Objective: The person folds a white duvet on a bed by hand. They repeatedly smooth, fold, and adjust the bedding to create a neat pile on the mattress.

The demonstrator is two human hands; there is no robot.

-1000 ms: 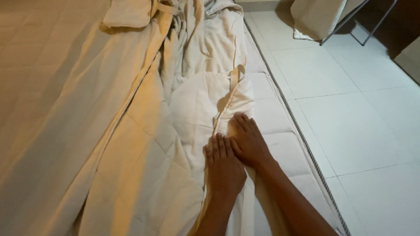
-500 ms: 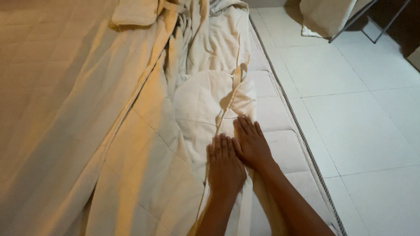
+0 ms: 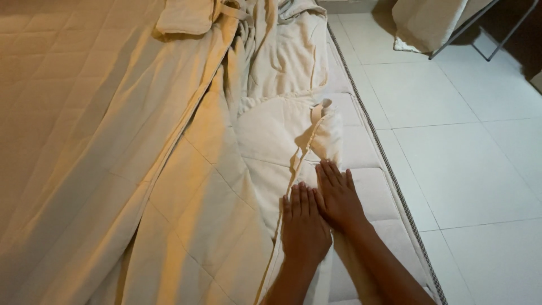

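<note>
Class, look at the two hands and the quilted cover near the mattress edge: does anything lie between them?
Nothing visible does. The left hand and right hand lie flat, palms down, directly on the quilted cover.

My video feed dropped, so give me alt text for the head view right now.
Both hands lie flat, side by side: the left hand on a cream quilted cover, the right hand at its edge on the mattress. White tiled floor lies to the right.
</note>
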